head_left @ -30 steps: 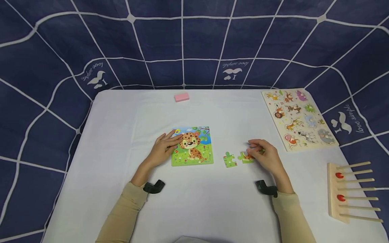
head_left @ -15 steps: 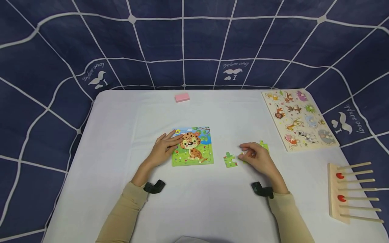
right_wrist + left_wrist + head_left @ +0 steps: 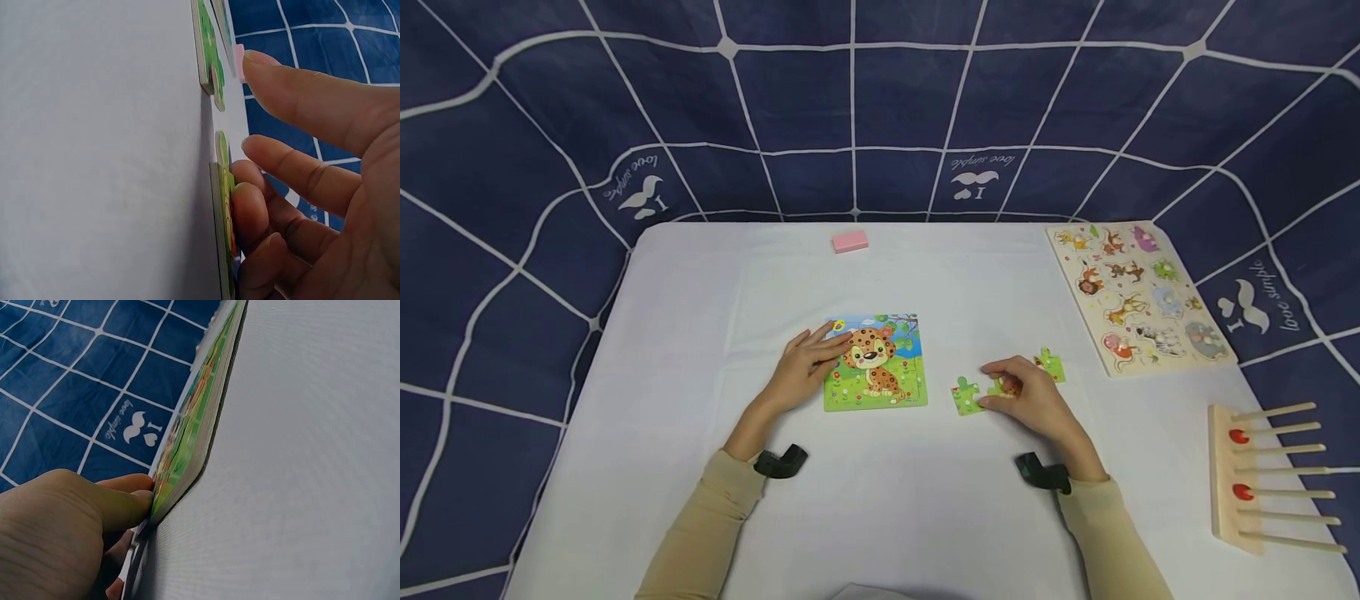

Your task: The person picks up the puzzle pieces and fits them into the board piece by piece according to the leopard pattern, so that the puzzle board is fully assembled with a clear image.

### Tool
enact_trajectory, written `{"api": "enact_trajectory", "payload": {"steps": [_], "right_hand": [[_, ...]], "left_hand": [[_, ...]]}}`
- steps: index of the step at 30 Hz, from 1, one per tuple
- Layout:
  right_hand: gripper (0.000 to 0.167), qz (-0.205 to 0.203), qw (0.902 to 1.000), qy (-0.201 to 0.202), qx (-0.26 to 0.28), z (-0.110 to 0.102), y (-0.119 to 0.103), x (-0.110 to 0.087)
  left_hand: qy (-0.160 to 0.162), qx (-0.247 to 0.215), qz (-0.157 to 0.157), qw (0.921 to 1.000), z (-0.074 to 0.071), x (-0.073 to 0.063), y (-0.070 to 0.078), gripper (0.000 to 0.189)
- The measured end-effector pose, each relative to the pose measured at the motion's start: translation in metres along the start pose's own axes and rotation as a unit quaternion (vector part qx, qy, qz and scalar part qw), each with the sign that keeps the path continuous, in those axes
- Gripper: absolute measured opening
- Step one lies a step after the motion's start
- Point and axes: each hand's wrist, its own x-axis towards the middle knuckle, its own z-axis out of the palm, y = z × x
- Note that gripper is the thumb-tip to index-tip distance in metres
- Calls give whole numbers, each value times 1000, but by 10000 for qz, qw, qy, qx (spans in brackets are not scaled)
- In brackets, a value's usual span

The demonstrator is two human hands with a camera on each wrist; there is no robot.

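Note:
A square leopard jigsaw puzzle lies flat on the white table. My left hand rests on its left side, fingers stretched over the picture; in the left wrist view my thumb is at the board's edge. To the right lie three loose jigsaw pieces: a green one, a middle one with brown spots and another green one. My right hand is over the middle piece, thumb and index finger spread apart. In the right wrist view, the other fingers bend close against that piece.
A pink block lies at the table's back. At the right back is a wooden animal peg puzzle, and nearer, a wooden rack with several pegs and two red beads. A dark blue gridded cloth hangs behind.
My right hand has moved left from the rightmost piece to above the middle one, uncovering the right piece, and its thumb and index finger have spread. My left hand stays put.

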Motion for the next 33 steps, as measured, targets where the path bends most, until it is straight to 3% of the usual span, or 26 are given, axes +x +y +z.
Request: {"api": "enact_trajectory", "payload": {"steps": [16,33], "right_hand": [[52,-235,9976,-261,-594,8,-5,-3],[40,-502,9957,-483,-608,4,-8,0]], "left_hand": [[34,-24,-4,10000,0,0,1,36],[76,-64,26,9999,-1,-1,3,36]]}}
